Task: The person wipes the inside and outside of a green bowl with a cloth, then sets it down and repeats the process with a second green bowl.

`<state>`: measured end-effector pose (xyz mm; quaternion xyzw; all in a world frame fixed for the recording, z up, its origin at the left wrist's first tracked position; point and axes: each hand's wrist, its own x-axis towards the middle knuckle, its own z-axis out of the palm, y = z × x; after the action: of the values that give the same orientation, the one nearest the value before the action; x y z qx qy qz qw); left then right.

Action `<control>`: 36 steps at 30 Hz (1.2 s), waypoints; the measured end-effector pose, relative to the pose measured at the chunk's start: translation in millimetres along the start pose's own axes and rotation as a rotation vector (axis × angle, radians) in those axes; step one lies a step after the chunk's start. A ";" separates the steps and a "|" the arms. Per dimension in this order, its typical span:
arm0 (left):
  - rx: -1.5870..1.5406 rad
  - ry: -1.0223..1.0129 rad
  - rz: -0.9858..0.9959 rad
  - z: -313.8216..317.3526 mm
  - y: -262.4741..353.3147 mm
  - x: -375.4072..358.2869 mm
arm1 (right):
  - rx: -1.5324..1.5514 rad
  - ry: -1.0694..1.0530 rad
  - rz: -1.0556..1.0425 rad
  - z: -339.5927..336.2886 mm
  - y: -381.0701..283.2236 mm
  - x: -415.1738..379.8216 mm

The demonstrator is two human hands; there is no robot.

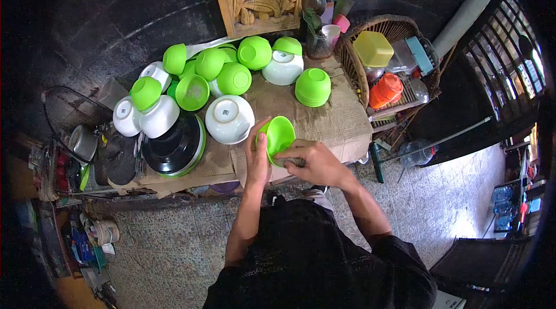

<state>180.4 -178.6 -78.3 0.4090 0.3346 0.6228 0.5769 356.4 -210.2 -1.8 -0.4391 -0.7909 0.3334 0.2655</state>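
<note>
While your left hand (258, 155) grips a green bowl (280, 132) by its outer side, your right hand (318, 161) clutches a soft-looking greyish piece (295, 162) at the near side of the rim; cloth or sponge, cannot tell. Bowl: off the surface, mouth tilted up, above the near edge of the tabletop (341, 133), which is covered in cardboard. Stage, as judged: handwork on this one bowl, rim or wall. Any rub there calls for firm left fingers and light right pressure, so the thin wall doesn't twist.

Just beyond your left hand: an upturned white bowl (230, 119). Toward the right edge, an upturned green stack (313, 87). Farther left, green and white bowls crowd toward the far edge; a round black item (172, 145) sits near the left end. Past the right edge: a wicker basket (354, 48) bearing orange cups (386, 90).
</note>
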 end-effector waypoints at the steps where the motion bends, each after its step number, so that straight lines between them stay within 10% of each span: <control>1: 0.000 0.002 0.002 -0.4 -1.3 0.3 | -0.244 0.025 -0.038 -1.0 0.2 0.3; 8: 0.086 -0.088 0.057 4.0 -13.7 -0.8 | -0.724 0.439 -0.201 -2.8 5.3 15.0; 15: -0.217 -0.059 -0.061 5.5 -4.5 -1.5 | -0.779 0.362 -0.210 3.1 21.5 14.2; 24: 0.181 -0.161 0.113 9.9 -8.3 -2.3 | -0.147 0.334 0.048 30.9 16.7 8.1; 26: 0.206 -0.162 0.135 18.7 -3.1 -4.2 | 0.004 0.606 0.139 35.4 8.4 13.8; 36: 0.246 -0.141 0.142 14.2 -5.7 -0.3 | 0.001 -0.027 -0.054 -6.1 15.6 12.4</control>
<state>195.6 -179.0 -77.1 0.5421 0.3373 0.5859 0.4990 363.0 -191.5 -8.2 -0.4130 -0.8057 0.3325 0.2639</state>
